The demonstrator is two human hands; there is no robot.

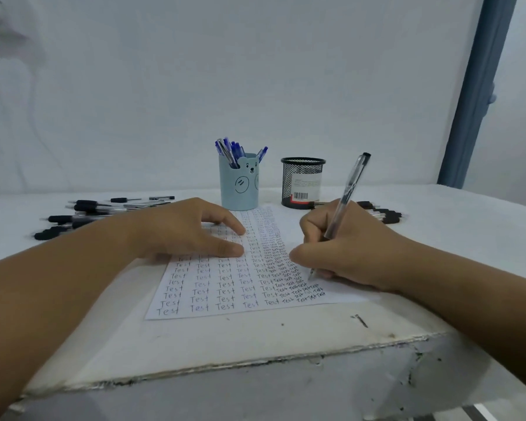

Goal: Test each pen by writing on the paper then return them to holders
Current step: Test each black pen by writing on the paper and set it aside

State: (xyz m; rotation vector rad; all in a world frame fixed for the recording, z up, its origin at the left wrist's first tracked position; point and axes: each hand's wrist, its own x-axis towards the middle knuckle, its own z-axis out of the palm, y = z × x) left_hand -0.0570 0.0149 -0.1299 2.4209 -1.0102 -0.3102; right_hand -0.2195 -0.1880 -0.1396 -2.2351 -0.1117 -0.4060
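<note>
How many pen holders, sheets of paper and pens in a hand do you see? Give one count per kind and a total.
Pen holders: 2 (light blue bear-face cup, black mesh cup)
White paper sheets: 1
Clear black-capped pens in right hand: 1
Total: 4

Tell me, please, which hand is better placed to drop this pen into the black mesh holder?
Right. The right hand already grips the black pen, and the mesh holder stands just beyond it.
</note>
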